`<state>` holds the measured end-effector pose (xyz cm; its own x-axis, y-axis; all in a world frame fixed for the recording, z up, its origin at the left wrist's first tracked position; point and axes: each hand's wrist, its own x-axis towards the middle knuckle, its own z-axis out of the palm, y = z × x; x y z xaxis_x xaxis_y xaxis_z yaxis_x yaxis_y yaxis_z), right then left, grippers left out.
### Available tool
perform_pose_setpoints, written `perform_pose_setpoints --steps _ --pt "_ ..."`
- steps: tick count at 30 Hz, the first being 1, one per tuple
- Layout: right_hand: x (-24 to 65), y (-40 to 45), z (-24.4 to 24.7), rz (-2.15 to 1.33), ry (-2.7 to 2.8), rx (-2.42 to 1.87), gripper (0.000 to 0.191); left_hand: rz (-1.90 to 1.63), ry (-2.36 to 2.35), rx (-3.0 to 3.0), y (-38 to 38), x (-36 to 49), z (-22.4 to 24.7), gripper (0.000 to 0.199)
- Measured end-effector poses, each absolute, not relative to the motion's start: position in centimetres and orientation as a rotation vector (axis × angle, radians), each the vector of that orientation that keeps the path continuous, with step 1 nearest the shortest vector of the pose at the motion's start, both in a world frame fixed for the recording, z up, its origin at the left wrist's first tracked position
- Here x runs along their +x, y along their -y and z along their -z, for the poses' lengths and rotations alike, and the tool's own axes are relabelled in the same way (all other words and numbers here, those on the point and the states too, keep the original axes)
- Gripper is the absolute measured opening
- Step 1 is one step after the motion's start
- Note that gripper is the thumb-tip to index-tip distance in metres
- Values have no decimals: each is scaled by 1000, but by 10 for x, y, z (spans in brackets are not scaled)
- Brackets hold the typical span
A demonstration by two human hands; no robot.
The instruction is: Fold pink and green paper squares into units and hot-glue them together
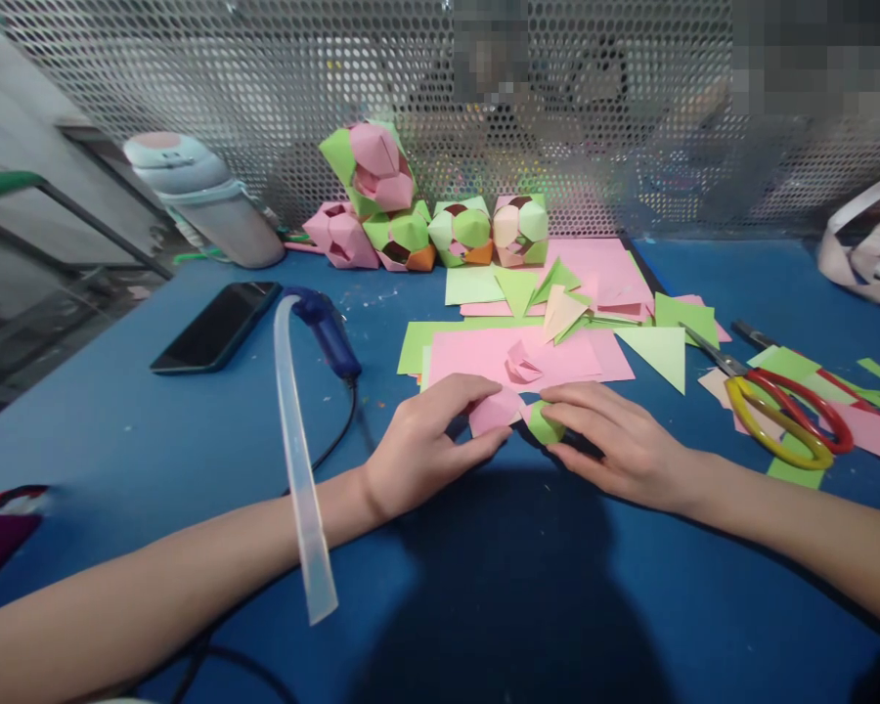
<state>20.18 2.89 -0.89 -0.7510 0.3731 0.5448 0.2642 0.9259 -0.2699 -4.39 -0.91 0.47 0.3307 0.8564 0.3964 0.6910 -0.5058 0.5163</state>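
My left hand (436, 442) pinches a folded pink paper piece (496, 411) between thumb and fingers. Just to its right, my right hand (616, 438) grips a folded green paper piece (544, 424). The two pieces meet between my hands, low over the blue table; whether they are joined I cannot tell. Behind them, a small folded pink piece (522, 363) lies on flat pink sheets (476, 354). Loose green and cream folded pieces (561, 311) rest on the stack farther back.
Several pink and green paper balls (397, 238) sit against the mesh panel. A glue gun (327, 332) with a long glue stick (299, 469), a phone (216, 328) and a bottle (212, 203) are at left. Scissors (777, 401) lie on scraps at right.
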Motion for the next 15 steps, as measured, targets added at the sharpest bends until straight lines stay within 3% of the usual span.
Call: perform_pose_setpoints --steps 15 --pt "203 -32 11 -211 2443 -452 44 -958 -1165 1899 5 -43 -4 43"
